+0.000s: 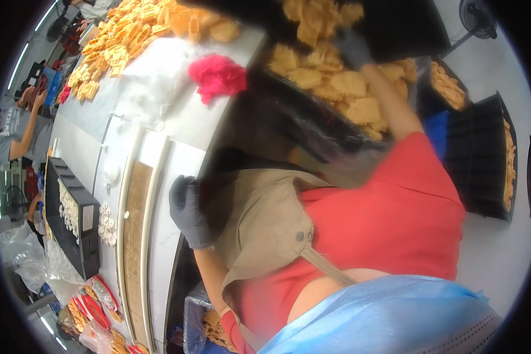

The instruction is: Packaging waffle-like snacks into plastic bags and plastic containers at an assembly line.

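My left hand, in a dark grey glove, is at the table edge beside my tan apron. Its fingers are curled in, and nothing shows in them. My right hand, gloved alike, reaches far out over a black crate lined with clear plastic. Flat yellow-orange moulded pieces fill this crate, and the hand is among or just above them. Motion blur hides its fingers, so a hold on a piece cannot be made out. More such pieces lie in a heap on the far part of the white table.
A crumpled pink cloth lies on the table. A long strip with white rails runs along it, beside a black bin of small white parts. Black crates stand at the right. Another person is at the far left.
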{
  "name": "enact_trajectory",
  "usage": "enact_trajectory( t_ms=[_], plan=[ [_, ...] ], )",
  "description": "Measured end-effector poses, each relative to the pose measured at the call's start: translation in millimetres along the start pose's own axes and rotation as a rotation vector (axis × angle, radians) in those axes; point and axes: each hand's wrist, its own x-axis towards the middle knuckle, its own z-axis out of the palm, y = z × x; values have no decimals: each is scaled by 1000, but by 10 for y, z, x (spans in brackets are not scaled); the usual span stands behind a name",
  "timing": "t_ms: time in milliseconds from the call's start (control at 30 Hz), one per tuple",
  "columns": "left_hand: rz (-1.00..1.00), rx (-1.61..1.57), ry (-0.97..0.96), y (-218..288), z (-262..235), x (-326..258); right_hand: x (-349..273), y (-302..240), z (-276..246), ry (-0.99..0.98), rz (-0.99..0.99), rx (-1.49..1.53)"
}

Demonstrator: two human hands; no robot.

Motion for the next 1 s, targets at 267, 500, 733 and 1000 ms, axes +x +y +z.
enact_trajectory(
  t_ms=[267, 500, 733, 1000],
  plan=[
    [-4, -13, -30, 69, 126, -35, 513, -17, 701, 56, -177, -366],
    [-26, -8, 40, -33, 12, -10, 704, -199, 394, -16, -53, -219],
    [145, 354, -84, 292, 468, 454, 380, -710, 854, 63, -443, 255],
    [692, 682, -304, 785, 1031, 1633, 687, -1775, 1879, 108, -601, 170]
  ],
)
